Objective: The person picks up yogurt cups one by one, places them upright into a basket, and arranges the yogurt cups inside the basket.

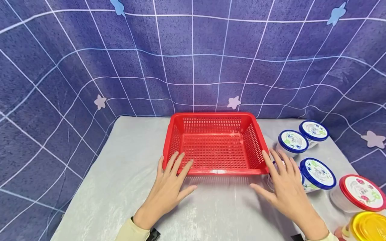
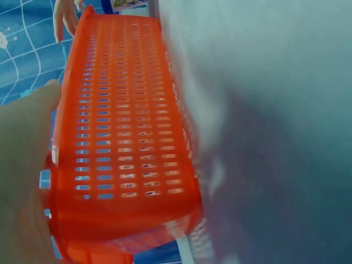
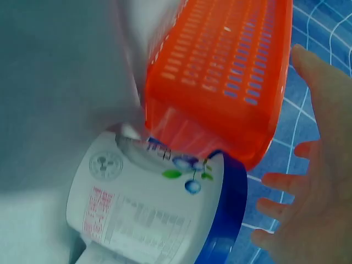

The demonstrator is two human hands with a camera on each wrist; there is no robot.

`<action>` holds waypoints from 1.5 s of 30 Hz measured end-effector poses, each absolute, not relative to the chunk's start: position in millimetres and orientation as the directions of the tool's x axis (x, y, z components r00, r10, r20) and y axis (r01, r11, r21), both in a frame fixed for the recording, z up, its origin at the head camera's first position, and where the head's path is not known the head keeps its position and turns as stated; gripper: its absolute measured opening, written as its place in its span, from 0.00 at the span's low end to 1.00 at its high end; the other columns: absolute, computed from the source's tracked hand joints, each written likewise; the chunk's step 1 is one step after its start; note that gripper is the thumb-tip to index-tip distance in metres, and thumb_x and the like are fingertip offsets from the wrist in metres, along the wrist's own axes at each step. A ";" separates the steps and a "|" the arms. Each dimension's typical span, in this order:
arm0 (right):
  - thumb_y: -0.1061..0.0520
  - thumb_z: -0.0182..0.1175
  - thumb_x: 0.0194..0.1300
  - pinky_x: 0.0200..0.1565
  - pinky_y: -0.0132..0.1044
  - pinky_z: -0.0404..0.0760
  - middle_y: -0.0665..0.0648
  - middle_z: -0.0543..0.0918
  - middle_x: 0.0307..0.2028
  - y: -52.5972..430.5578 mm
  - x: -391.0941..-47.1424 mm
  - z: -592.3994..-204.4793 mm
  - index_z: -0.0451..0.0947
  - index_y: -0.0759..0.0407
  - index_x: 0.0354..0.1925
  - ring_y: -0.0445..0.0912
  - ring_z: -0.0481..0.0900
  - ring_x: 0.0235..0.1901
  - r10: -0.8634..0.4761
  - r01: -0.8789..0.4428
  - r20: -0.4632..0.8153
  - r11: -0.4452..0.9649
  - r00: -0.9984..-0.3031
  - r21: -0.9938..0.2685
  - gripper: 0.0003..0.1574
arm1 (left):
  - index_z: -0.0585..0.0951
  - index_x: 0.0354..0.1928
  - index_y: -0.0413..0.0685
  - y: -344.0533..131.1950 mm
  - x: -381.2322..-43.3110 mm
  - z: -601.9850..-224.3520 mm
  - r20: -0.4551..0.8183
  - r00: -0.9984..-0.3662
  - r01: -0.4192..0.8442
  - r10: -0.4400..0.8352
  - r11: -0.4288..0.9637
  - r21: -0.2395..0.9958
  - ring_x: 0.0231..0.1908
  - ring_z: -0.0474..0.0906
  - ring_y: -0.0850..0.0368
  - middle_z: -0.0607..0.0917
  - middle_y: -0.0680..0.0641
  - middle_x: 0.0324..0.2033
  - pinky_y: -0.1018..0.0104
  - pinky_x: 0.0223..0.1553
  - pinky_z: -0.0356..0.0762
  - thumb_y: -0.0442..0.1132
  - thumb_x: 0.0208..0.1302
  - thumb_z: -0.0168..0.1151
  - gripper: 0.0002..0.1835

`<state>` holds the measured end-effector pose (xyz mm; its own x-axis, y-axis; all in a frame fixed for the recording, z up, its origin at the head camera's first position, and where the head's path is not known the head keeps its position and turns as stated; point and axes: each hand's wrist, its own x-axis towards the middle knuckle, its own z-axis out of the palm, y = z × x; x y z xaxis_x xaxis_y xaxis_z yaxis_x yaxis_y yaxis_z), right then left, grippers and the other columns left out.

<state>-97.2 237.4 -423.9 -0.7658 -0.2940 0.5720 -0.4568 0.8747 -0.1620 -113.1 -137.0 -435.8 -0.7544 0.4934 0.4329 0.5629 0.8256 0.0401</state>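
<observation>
A red perforated plastic basket (image 1: pixel 217 171) lies with nothing in it on the table. My left hand (image 1: pixel 167 189) is at its front left corner, fingers spread and extended over the rim; whether they touch is unclear. At the front right corner, my right hand (image 1: pixel 284 189) also has its fingers spread. It hovers partly over a white tub with a blue lid (image 3: pixel 143 192), which stands close beside the basket and is mostly hidden by the hand in the head view. Neither hand grips anything.
Right of the basket stand more blue-lidded tubs (image 1: pixel 292 142). Nearer the front right are a red-lidded tub (image 1: pixel 363 192) and a container with a yellow lid (image 1: pixel 371 227). A blue grid-patterned curtain (image 1: pixel 181 67) surrounds the grey-white table (image 1: pixel 120 160) at the back and sides.
</observation>
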 end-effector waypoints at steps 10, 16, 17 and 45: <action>0.35 0.71 0.52 0.66 0.61 0.60 0.69 0.68 0.66 252.8 -101.5 -422.1 0.52 0.54 0.78 0.64 0.63 0.66 -0.251 -0.426 0.547 0.878 -0.799 -0.218 0.65 | 0.67 0.73 0.52 -137.8 -113.7 -441.2 0.462 -0.730 0.569 0.504 0.823 0.001 0.68 0.62 0.37 0.70 0.38 0.67 0.32 0.70 0.43 0.66 0.67 0.54 0.39; 0.45 0.75 0.50 0.56 0.65 0.67 0.72 0.72 0.61 260.3 -102.2 -423.6 0.49 0.53 0.79 0.66 0.69 0.60 -0.247 -0.406 0.523 0.889 -0.816 -0.213 0.67 | 0.69 0.71 0.53 -139.3 -114.3 -440.4 0.457 -0.731 0.572 0.507 0.820 0.007 0.61 0.68 0.43 0.76 0.41 0.58 0.34 0.71 0.42 0.64 0.66 0.58 0.37; 0.44 0.75 0.50 0.56 0.65 0.66 0.72 0.73 0.60 261.6 -102.4 -423.6 0.50 0.54 0.78 0.66 0.69 0.59 -0.247 -0.401 0.516 0.891 -0.820 -0.211 0.67 | 0.69 0.71 0.53 -139.7 -114.3 -440.4 0.457 -0.730 0.575 0.508 0.818 0.008 0.60 0.69 0.44 0.77 0.42 0.57 0.34 0.71 0.42 0.64 0.67 0.57 0.36; 0.34 0.79 0.40 0.44 0.68 0.75 0.69 0.82 0.48 279.6 -100.6 -394.4 0.81 0.57 0.56 0.68 0.77 0.48 -0.350 -0.408 0.302 0.899 -0.887 -0.159 0.49 | 0.77 0.60 0.54 -140.5 -119.3 -449.5 0.554 -0.670 0.583 0.494 0.812 -0.018 0.39 0.72 0.50 0.76 0.49 0.36 0.34 0.70 0.49 0.23 0.53 0.54 0.32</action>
